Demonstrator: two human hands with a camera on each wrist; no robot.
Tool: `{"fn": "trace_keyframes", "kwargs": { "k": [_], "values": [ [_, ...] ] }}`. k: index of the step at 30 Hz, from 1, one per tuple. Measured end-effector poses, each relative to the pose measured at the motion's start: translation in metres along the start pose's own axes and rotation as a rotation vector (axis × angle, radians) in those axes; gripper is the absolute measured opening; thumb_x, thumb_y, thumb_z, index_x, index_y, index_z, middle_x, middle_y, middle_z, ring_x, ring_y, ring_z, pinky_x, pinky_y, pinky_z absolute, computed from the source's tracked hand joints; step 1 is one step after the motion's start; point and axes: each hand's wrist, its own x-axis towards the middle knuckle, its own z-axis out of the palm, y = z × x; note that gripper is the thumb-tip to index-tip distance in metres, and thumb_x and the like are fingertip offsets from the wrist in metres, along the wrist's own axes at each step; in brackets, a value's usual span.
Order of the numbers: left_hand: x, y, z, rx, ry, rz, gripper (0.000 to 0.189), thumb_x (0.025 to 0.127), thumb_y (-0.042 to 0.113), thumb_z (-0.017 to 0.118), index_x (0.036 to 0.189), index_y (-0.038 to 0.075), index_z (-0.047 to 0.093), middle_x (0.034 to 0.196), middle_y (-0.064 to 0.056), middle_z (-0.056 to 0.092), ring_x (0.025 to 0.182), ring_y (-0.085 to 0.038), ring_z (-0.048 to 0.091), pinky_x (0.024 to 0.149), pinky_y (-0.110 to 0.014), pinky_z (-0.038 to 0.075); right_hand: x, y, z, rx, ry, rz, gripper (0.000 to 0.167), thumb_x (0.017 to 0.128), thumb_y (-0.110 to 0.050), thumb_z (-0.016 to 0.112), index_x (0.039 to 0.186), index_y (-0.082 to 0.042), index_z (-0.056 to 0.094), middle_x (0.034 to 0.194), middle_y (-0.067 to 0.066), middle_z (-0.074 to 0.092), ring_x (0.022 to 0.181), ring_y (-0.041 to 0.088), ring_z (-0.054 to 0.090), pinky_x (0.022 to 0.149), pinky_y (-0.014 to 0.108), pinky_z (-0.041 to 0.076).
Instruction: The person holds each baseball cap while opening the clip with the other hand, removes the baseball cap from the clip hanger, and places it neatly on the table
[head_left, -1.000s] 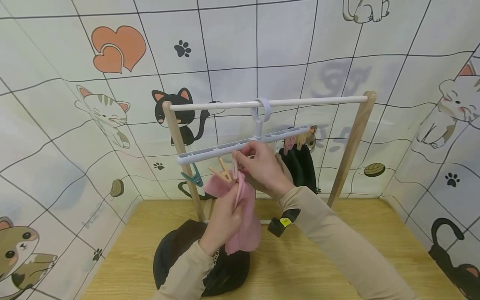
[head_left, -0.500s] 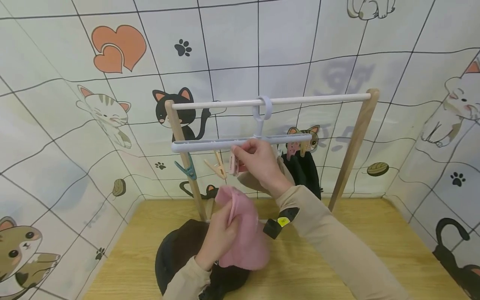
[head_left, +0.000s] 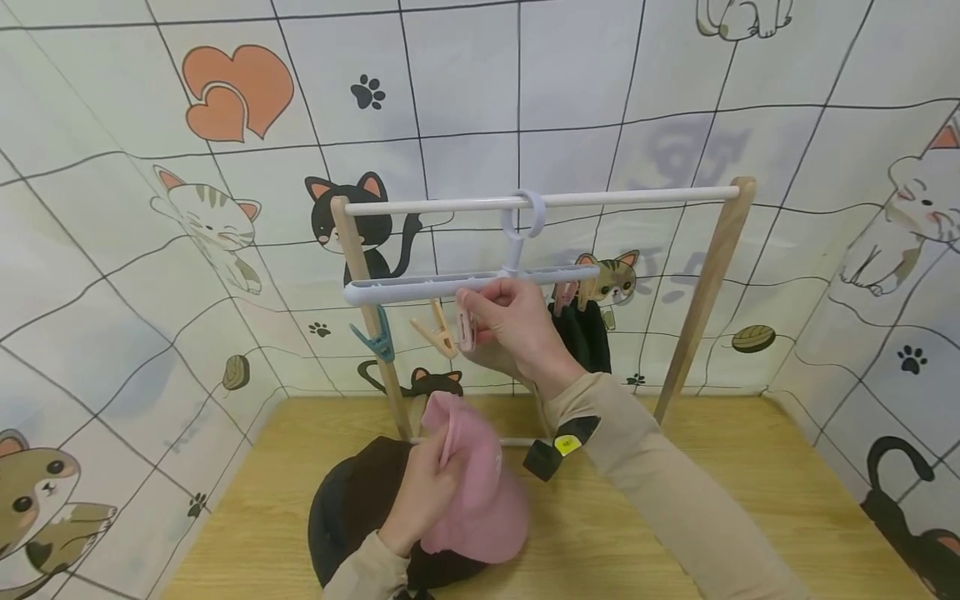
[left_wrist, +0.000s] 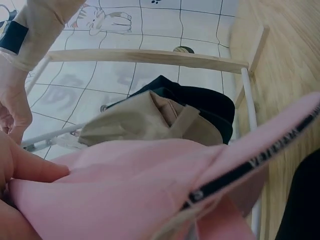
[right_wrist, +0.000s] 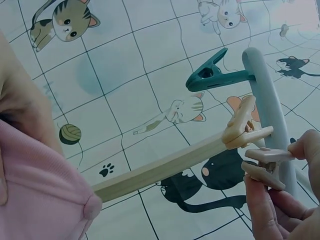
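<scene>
Low in the head view, my left hand (head_left: 423, 496) grips a pink cap (head_left: 487, 508) by its edge. The cap hangs below the hanger, apart from every clip. Its dark lettered band shows in the left wrist view. Up at the lilac hanger (head_left: 405, 291), my right hand (head_left: 521, 329) pinches a pale pink clothespin (right_wrist: 265, 170) by its ends. That clothespin has no cloth between its tips. Left of it hang a peach clothespin (right_wrist: 245, 127) and a teal clothespin (right_wrist: 215, 75), neither holding anything. A beige cap (left_wrist: 145, 120) and a dark cap (left_wrist: 210, 100) hang farther right.
The hanger hooks over the white rod (head_left: 637, 198) of a wooden-legged rack (head_left: 708, 292). A black and brown cap (head_left: 360, 500) lies on the wooden table (head_left: 645, 517) under the left hand. Cat-patterned walls (head_left: 465, 92) stand behind and at both sides.
The pink cap has come away from the clothespin and moved down with my left hand. My right hand stays at the hanger with the clothespin; the hanger has swung.
</scene>
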Motion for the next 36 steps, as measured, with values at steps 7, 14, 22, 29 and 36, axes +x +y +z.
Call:
{"fn": "trace_keyframes", "kwargs": {
  "k": [7,14,22,29,36],
  "values": [
    [-0.005,-0.003,-0.007,-0.047,0.034,-0.006,0.020,0.085,-0.010,0.059,0.098,0.003,0.065,0.096,-0.009,0.068,0.084,-0.019,0.061,0.075,-0.034,0.051,-0.002,0.002,0.004,-0.013,0.059,0.049,0.022,0.088,-0.018,0.072,0.093,0.001,0.063,0.088,0.010,0.064,0.072,0.018,0.062,0.064,0.031,0.055],
    [-0.009,-0.010,-0.014,-0.061,0.062,-0.040,0.017,0.087,-0.011,0.057,0.096,0.002,0.064,0.087,-0.007,0.064,0.075,-0.017,0.055,0.070,-0.031,0.048,-0.003,0.006,0.007,-0.017,0.086,0.044,0.022,0.088,-0.019,0.072,0.093,-0.001,0.061,0.087,0.009,0.064,0.076,0.018,0.059,0.065,0.032,0.054],
    [-0.015,-0.019,-0.022,-0.108,0.108,-0.105,0.024,0.088,-0.011,0.057,0.108,-0.001,0.064,0.097,-0.010,0.065,0.085,-0.020,0.057,0.078,-0.033,0.049,-0.005,0.013,0.006,-0.080,0.052,0.010,0.025,0.090,-0.024,0.070,0.096,-0.001,0.067,0.089,0.010,0.068,0.080,0.018,0.063,0.065,0.028,0.051],
    [-0.023,-0.032,-0.024,-0.121,0.126,-0.201,0.028,0.087,-0.012,0.054,0.113,-0.004,0.062,0.104,-0.013,0.063,0.091,-0.021,0.055,0.086,-0.034,0.046,-0.007,0.023,0.008,0.037,-0.071,0.005,0.032,0.094,-0.021,0.063,0.109,0.007,0.068,0.087,0.018,0.071,0.079,0.023,0.071,0.071,0.031,0.055],
    [-0.031,-0.046,-0.028,-0.152,0.128,-0.296,0.031,0.088,-0.009,0.053,0.117,-0.002,0.060,0.105,-0.012,0.064,0.092,-0.021,0.056,0.090,-0.038,0.044,-0.006,0.028,0.009,0.050,-0.056,0.000,0.032,0.094,-0.021,0.062,0.108,0.007,0.069,0.086,0.018,0.070,0.076,0.020,0.070,0.070,0.033,0.056]
  ]
}}
